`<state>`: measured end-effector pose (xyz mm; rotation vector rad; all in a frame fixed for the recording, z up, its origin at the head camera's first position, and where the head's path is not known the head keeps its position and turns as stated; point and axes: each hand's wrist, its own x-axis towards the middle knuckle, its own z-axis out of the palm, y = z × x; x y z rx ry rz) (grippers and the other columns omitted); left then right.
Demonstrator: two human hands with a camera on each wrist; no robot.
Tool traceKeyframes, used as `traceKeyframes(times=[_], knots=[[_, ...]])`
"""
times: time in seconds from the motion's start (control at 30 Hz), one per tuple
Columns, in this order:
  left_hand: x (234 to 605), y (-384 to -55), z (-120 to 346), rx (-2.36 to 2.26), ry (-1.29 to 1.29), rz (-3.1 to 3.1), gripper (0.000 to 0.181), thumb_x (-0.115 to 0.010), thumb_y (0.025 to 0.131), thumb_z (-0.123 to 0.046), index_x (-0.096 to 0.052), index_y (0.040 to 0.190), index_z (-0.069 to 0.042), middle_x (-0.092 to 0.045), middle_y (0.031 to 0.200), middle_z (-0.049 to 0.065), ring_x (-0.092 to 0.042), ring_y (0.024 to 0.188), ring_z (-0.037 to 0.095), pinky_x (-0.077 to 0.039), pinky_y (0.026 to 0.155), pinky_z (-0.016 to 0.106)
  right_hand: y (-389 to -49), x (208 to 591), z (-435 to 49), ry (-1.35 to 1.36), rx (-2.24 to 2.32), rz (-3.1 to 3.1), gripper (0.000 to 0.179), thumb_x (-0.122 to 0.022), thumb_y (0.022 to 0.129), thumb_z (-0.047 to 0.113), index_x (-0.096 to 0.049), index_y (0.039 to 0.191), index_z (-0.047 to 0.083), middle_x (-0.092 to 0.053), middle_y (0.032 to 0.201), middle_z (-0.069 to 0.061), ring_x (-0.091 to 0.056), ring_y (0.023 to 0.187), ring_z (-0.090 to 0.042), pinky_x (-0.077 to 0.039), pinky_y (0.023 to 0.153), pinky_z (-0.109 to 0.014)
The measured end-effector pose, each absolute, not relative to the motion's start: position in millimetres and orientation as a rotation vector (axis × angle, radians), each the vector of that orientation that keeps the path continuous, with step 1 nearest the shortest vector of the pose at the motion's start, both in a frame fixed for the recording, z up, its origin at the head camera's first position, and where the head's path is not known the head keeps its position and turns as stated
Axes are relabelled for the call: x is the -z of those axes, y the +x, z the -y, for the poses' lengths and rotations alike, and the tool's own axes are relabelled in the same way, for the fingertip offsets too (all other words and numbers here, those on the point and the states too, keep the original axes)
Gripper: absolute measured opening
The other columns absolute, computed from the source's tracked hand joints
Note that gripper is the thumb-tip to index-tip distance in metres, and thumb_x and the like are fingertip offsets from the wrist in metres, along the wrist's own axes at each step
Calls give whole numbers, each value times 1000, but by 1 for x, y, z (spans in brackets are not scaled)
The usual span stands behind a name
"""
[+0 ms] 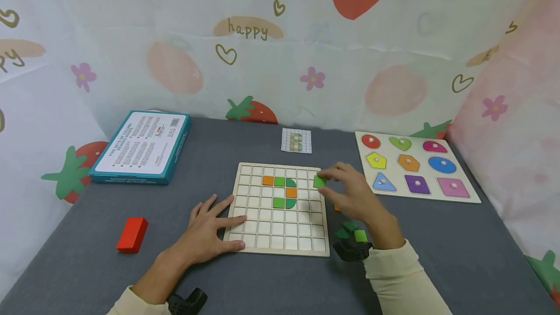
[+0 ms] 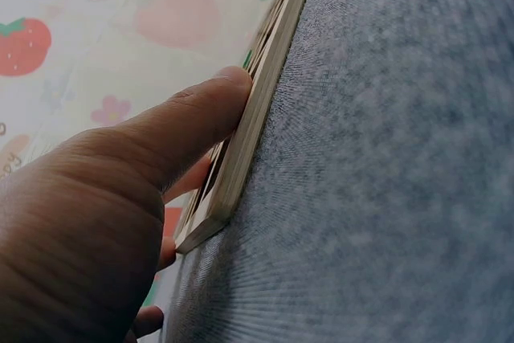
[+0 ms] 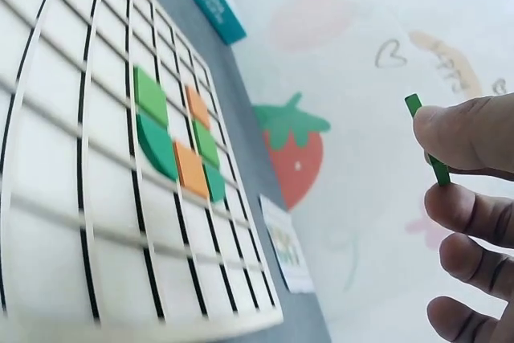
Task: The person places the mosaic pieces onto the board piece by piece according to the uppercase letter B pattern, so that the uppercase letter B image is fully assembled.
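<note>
Where the right hand (image 1: 355,191) pinches, a tile (image 1: 320,182) protrudes.

The wall cloth (image 1: 306,38) bears 1 complete print of the word "happy" on a tan patch (image 1: 248,28). At the left edge, 1 cut-off print ends in "py". The box (image 1: 139,147) carries 1 barcode (image 1: 174,122); its lettering cannot be read reliably.

At the far left of a grey tabletop (image 1: 262,286) lies a teal box (image 1: 178,157), its white label (image 1: 140,142) up; nearer on the left rests a red block (image 1: 132,235). At far right, a pale puzzle board (image 1: 392,162) bears nine colourful shapes (image 1: 408,162). Beyond hangs a white backdrop (image 1: 267,77) printed with strawberries, flowers, hearts and "happy".
</note>
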<state>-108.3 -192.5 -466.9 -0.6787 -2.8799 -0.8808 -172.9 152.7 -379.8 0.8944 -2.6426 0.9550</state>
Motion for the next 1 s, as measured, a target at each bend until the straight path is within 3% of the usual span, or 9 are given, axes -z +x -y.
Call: traceKeyframes(times=[0.23, 0.5, 0.73, 1.0], knots=[[468, -108, 193, 863, -680, 2875, 62, -74, 75, -60, -68, 126, -24, -36, 150, 14, -18, 137, 49, -10, 102, 67, -176, 377, -129, 926, -981, 2640, 31, -74, 86, 10, -69, 116, 4, -60, 102, -3, -52, 94, -26, -47, 77, -49], [467, -108, 193, 870, -673, 2898, 63, -75, 75, -58, -67, 127, -24, -35, 151, 13, -16, 138, 47, -8, 102, 67, -182, 384, -108, 949, -1024, 2626, 27, -73, 88, 12, -69, 114, 5, -60, 101, -3, -52, 93, -27, -45, 73, -39], [467, -108, 192, 870, -682, 2881, 61, -74, 76, -59, -68, 126, -24, -36, 150, 14, -18, 137, 49, -10, 101, 68, -187, 395, -89, 929, -1096, 2661, 26, -72, 88, 11, -70, 113, 4, -59, 101, -4, -53, 94, -32, -44, 76, -40], [466, -108, 193, 859, -681, 2888, 62, -73, 76, -60, -67, 127, -25, -35, 151, 14, -17, 137, 49, -9, 102, 68, -197, 414, -69, 876, -1130, 2764, 27, -72, 89, 13, -70, 115, 6, -60, 101, -4, -56, 95, -30, -43, 91, -45]])
